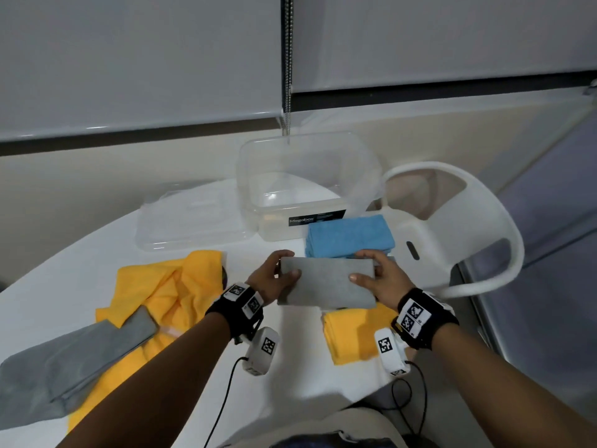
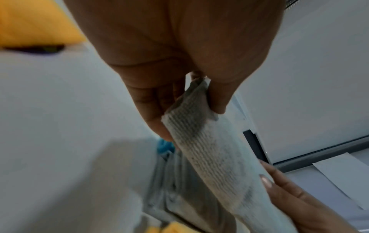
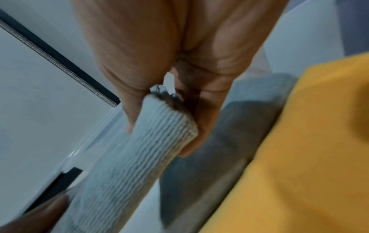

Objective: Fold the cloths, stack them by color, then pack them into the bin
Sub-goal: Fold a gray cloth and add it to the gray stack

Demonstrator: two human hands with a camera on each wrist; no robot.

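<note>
Currently: Folded Grey Cloth Held Above the Surface

Both hands carry one folded grey cloth in the air, just nearer the person than the clear plastic bin. The left hand pinches the cloth's left end, thumb on top and fingers beneath; the right hand pinches the right end the same way. Each grip is narrow and closed on fabric.

Handling: the cloth appears light, soft and ribbed. It will likely sag or unfold if released at one end, so hold both short ends, or support it flat from below.

Surroundings, relative to the bin: a folded blue stack lies just in front of its right part. A folded yellow stack lies farther forward, below the held cloth. Loose yellow cloths and a grey cloth lie forward-left, unfolded. The bin lid lies just left. A white chair stands right.

The bin mouth is open; the blue stack lies between the hands and the bin.
</note>
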